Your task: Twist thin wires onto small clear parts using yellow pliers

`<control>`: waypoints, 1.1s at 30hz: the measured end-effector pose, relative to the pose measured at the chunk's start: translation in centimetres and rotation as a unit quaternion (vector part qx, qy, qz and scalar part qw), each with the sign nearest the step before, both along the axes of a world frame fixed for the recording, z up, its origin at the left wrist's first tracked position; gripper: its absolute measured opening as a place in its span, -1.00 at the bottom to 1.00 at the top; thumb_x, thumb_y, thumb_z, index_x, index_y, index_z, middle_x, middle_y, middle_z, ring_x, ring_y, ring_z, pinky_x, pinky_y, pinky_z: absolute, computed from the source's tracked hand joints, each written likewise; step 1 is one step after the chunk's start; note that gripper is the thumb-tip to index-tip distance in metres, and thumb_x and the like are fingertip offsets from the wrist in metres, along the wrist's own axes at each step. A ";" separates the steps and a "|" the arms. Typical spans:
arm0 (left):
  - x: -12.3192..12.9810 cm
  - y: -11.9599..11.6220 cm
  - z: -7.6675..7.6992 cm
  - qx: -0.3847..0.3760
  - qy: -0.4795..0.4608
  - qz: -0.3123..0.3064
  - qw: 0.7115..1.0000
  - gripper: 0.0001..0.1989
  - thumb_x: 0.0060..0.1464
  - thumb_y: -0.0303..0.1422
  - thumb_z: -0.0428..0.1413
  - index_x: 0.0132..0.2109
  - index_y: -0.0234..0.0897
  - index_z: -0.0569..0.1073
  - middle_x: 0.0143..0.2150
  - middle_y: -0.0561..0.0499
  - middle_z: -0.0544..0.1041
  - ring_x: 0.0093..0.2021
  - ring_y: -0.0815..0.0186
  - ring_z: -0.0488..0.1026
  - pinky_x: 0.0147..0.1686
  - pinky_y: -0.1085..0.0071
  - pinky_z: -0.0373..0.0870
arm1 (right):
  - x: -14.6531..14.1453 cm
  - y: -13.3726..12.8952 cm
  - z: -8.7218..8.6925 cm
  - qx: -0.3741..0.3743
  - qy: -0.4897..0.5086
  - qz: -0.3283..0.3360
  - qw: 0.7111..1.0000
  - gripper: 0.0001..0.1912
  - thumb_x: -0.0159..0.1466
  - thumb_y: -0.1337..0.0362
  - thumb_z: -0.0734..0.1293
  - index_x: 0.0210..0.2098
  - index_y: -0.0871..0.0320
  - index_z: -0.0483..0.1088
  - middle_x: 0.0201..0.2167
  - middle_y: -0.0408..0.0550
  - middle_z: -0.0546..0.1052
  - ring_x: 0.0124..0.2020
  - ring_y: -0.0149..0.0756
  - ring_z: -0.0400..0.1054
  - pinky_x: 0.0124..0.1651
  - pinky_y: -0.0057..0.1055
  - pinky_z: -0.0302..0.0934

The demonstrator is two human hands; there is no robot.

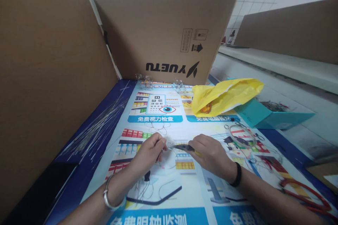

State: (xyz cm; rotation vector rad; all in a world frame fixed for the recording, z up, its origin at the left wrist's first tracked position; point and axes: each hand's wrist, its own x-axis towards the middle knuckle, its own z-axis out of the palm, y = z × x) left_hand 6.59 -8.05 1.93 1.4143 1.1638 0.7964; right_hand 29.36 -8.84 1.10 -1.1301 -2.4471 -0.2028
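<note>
Near the middle of the table, my left hand (153, 147) is closed in a pinch on a thin wire (169, 145), most of which is hidden by the fingers. My right hand (211, 154) grips pliers (185, 147) with yellow-and-black handles. The plier jaws point left and meet the wire just beside my left fingertips. Whether the jaws are fully closed is too small to tell. Below the hands, loose bent wires (144, 190) lie on the printed sheet (190, 182).
Straight wires (95, 130) lie at the left. Behind are small wire pieces (179, 85) and upright cardboard (163, 35). At the right sit a yellow bag (227, 93), a teal box (277, 117), a clear coil (241, 136) and a red coil (306, 193).
</note>
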 end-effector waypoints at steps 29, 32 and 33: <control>0.0 0.1 0.6 -0.095 -0.047 -0.015 0.994 -0.81 -0.01 -0.24 0.07 -0.39 -0.30 0.39 -0.69 0.18 0.19 -0.67 0.50 0.07 -0.64 0.55 0.02 | 0.1 0.3 -0.6 -0.049 0.086 -0.022 0.995 -0.90 0.23 0.24 0.24 -0.33 0.15 0.32 -0.41 -0.06 0.42 -0.33 -0.32 0.29 -0.27 -0.41 0.17; -0.1 0.2 0.5 -0.088 -0.054 0.004 0.995 -0.81 0.00 -0.24 0.06 -0.40 -0.30 0.38 -0.67 0.18 0.19 -0.67 0.50 0.07 -0.64 0.55 0.02 | 0.0 0.4 -0.3 -0.007 0.107 -0.028 0.994 -0.91 0.22 0.26 0.24 -0.33 0.15 0.31 -0.40 -0.05 0.42 -0.31 -0.29 0.28 -0.24 -0.37 0.17; -0.1 0.2 0.5 -0.083 -0.055 0.010 0.995 -0.81 0.00 -0.24 0.06 -0.40 -0.30 0.38 -0.66 0.18 0.19 -0.67 0.50 0.08 -0.64 0.56 0.02 | 0.0 0.4 -0.2 0.009 0.119 -0.031 0.992 -0.92 0.22 0.27 0.23 -0.32 0.15 0.30 -0.40 -0.04 0.41 -0.30 -0.28 0.28 -0.23 -0.35 0.17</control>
